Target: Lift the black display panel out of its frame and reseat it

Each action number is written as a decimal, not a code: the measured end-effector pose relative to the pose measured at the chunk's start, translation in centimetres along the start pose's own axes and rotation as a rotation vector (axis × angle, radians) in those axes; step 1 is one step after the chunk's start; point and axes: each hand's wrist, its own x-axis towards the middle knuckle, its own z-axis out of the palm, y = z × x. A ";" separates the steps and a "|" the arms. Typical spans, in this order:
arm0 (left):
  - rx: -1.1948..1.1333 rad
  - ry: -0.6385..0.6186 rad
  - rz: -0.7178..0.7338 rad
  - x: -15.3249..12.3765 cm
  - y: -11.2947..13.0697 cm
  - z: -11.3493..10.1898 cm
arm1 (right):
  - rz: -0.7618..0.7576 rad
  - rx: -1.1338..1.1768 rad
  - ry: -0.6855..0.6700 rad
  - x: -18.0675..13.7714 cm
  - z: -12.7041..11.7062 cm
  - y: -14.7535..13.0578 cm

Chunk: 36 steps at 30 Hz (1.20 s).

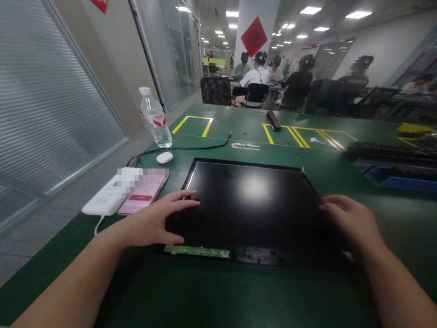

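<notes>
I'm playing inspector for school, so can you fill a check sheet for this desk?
Surface: green table, yellow taped boxes.
Job's things: black screen lying flat, green circuit strip at its near edge.
Clutter: phone, white charger, water bottle, small white case.
Hands: left hand flat on screen; right hand at its right edge, grip unclear.
Cables: black cable behind screen; white cable by charger.
Surroundings: people seated far off; glass wall on left.
</notes>
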 end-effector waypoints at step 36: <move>0.281 0.241 -0.208 1.5 0.4 1.4 | -0.008 -0.048 0.001 -0.4 -0.3 -0.7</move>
